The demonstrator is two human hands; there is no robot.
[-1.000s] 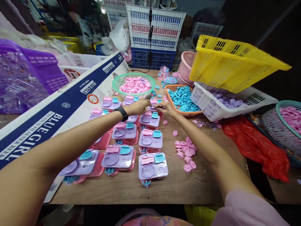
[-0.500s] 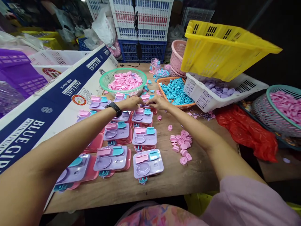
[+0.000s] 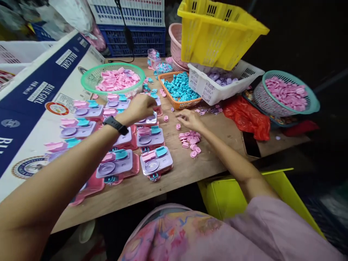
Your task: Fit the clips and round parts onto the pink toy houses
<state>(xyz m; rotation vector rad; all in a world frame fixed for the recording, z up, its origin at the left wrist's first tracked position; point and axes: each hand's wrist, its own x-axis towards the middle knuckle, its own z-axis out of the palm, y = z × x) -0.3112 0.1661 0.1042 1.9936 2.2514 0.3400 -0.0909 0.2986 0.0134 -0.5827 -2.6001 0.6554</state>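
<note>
My left hand (image 3: pixel 143 108), with a dark watch (image 3: pixel 116 125) on its wrist, is over the back of the right-hand row of toy sets. Its fingers are curled, and whatever they may hold is hidden. Each toy set (image 3: pixel 156 163) has a lilac top with a round basin, pink and blue parts on it and a pink base. To the right, my right hand (image 3: pixel 190 119) is low over the table with fingers apart, seemingly holding nothing. Just under its fingertips lies a pink round piece (image 3: pixel 178 126); nearer me is a pile of pink round pieces (image 3: pixel 189 139).
A green basket (image 3: pixel 85 81) of pink parts, an orange basket (image 3: pixel 178 105) of blue parts and a white basket (image 3: pixel 210 92) under a yellow crate (image 3: pixel 217 40) stand behind. A printed carton (image 3: pixel 35 94) is at left; a red plastic bag (image 3: pixel 244 114) and phone (image 3: pixel 250 144) are right.
The hands were together over the far toy sets and are now apart. My right hand has moved right and towards the pink round pieces. The view has turned right and down.
</note>
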